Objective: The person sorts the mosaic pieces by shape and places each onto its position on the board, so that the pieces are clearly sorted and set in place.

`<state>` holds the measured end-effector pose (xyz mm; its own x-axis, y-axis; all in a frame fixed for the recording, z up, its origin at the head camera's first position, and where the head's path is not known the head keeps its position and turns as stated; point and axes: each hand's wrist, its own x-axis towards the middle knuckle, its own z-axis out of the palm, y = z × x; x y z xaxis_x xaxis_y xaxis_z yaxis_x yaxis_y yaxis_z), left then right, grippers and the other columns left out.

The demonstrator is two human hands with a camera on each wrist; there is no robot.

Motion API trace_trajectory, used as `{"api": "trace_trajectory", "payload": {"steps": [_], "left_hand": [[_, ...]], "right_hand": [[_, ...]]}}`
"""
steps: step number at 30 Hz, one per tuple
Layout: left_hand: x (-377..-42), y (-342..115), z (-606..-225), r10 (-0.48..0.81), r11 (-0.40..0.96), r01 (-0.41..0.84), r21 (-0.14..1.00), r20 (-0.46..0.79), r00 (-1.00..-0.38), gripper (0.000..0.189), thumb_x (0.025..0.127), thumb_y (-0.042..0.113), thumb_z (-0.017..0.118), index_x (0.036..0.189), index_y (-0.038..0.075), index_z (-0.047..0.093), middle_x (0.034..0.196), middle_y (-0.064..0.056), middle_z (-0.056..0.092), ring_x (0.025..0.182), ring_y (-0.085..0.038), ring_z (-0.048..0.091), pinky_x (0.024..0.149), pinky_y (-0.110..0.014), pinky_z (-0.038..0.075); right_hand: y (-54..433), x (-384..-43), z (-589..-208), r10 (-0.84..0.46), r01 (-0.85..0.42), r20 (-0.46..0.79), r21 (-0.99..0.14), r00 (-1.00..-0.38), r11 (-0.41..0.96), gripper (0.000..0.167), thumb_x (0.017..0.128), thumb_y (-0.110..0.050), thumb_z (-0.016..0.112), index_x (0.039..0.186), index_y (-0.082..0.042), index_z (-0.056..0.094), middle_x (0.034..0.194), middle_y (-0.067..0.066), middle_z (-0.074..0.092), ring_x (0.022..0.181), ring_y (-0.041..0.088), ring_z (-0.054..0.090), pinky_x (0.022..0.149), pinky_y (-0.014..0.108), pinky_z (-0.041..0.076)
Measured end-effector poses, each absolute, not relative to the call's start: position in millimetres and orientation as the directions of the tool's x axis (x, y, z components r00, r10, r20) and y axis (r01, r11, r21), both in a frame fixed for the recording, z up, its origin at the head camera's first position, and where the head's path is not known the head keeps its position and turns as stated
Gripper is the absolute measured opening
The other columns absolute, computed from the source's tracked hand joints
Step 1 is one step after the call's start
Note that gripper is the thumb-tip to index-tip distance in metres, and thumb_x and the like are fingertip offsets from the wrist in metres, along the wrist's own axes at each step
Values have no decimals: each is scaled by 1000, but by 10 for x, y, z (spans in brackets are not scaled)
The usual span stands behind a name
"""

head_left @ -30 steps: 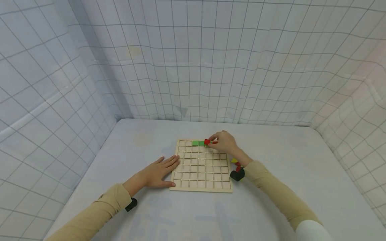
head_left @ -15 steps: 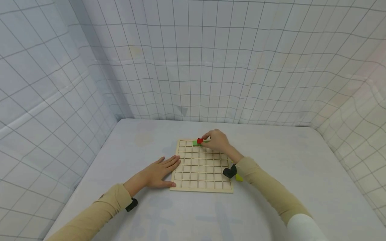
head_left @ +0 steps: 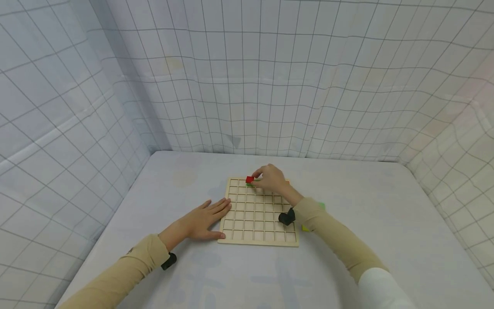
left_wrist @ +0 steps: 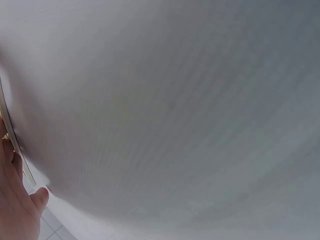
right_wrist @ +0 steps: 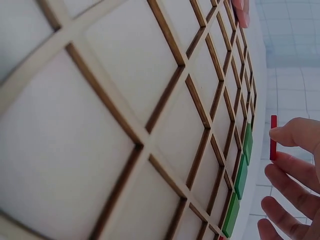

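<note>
A wooden grid board (head_left: 257, 244) lies flat on the table. My left hand (head_left: 201, 221) rests with fingers spread on its left edge; part of this hand (left_wrist: 20, 205) shows at the corner of the left wrist view. At the far row, my right hand (head_left: 269, 178) pinches a small red square tile (head_left: 250, 179) between thumb and finger. In the right wrist view the red tile (right_wrist: 273, 137) appears edge-on, held above the board. Green tiles (right_wrist: 241, 176) sit in neighbouring cells of that row, partly hidden by my right hand in the head view.
Right of the board, a yellow piece (head_left: 305, 228) and a green piece (head_left: 322, 206) peek out around my right sleeve (head_left: 328, 231). A black wrist camera (head_left: 287, 216) hangs over the board's right side. Grid-patterned cloth (head_left: 270, 107) walls surround the table.
My right hand has moved left along the far row, carrying the red tile from the right of the green tiles to over the leftmost one. My left hand has stayed in place.
</note>
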<state>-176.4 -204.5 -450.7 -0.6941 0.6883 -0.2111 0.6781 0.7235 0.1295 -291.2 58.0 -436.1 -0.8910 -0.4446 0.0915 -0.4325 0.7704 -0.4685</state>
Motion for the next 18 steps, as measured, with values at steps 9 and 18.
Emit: {"api": "trace_trajectory", "payload": {"steps": [9,18], "left_hand": [[-1771,-2052,-4502,692,721,681,133,-209,-691,91,91,67,44,155,9,16,163,-8,11,150,-26,12,117,-57,18],[-1778,-2062,-4528,693,719,684,126,-203,-691,91,90,67,43,155,10,16,163,-8,11,150,-25,13,117,-57,19]], "right_hand": [[470,-2950,-4404,-454,-435,69,-447,-888,782,28,86,-34,72,106,-15,75,105,2,72,103,23,61,82,37,54],[382,-2956,-4427,-453,-429,61,-450,-890,783,26,87,-32,71,106,-15,76,108,3,71,108,25,59,86,40,53]]}}
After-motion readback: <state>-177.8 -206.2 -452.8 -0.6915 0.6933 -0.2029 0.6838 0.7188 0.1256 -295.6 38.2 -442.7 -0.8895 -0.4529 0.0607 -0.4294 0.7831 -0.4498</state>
